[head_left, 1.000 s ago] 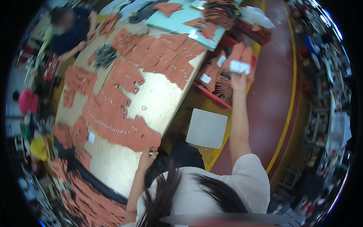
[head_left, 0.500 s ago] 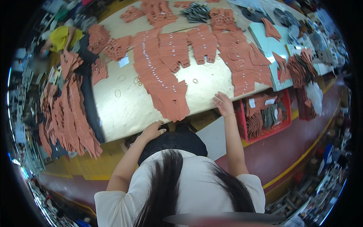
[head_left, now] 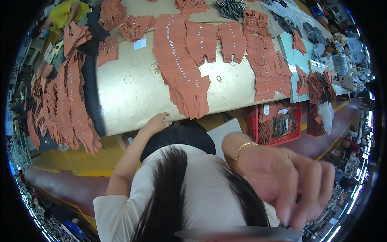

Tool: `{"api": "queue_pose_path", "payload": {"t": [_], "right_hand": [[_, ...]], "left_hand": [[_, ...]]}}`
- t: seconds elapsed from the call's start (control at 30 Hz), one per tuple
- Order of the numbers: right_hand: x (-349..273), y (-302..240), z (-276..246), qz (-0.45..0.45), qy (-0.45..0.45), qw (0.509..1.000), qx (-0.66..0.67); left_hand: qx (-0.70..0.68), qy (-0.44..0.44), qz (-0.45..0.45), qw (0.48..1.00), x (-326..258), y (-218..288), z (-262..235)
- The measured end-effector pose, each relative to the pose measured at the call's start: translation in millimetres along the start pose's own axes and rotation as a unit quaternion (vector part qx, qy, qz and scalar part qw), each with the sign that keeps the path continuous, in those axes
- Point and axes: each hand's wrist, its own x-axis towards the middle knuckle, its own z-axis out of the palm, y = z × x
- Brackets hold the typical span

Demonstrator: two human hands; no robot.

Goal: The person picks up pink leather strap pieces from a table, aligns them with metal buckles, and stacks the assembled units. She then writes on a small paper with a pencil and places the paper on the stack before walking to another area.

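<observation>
My left hand (head_left: 158,123) rests at the near edge of the gold-topped table (head_left: 121,103), its fingers stretched out and nothing held. Just beyond it, the long fanned row of flat terracotta pieces (head_left: 179,72) reaches down to the table edge. Close before the camera rises my right hand (head_left: 282,173), a gold bracelet at its wrist. Its fingers are loosely bent and apart, blurred at the tips, and I see nothing in them. The hand is well away from the table and from the pieces on it.
More terracotta stacks (head_left: 264,66) lie along the table's right side. A red crate (head_left: 298,135) with terracotta and grey pieces stands below. Hanging strips (head_left: 70,101) line the left. Thin rubber bands (head_left: 127,79) lie on the tabletop. A person in yellow (head_left: 62,14) is at far left.
My right hand has lifted off the table edge and come up close to the camera. My left hand stays at the table edge. The whole view has shifted a little.
</observation>
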Motion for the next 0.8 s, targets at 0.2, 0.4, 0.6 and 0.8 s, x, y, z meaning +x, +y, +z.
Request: {"api": "queue_pose_path", "payload": {"t": [0.2,0.4,0.6,0.8], "right_hand": [[-8.5,65.0,23.3,0.107,-0.027,0.981,0.161],[-36.7,116.0,29.8,0.200,-0.039,0.954,0.219],[-51.0,168.4,38.1,0.239,-0.098,0.953,0.157],[-53.5,216.8,26.0,0.111,-0.103,0.983,0.103]], "left_hand": [[-0.035,0.031,-0.039,0.998,-15.1,-47.0,-29.7],[-0.231,0.097,-0.016,0.968,-13.5,-124.7,-67.2],[-0.746,0.175,-0.033,0.641,39.1,-197.0,-152.4],[-0.847,0.283,-0.072,0.443,132.0,-244.5,-239.5]]}}
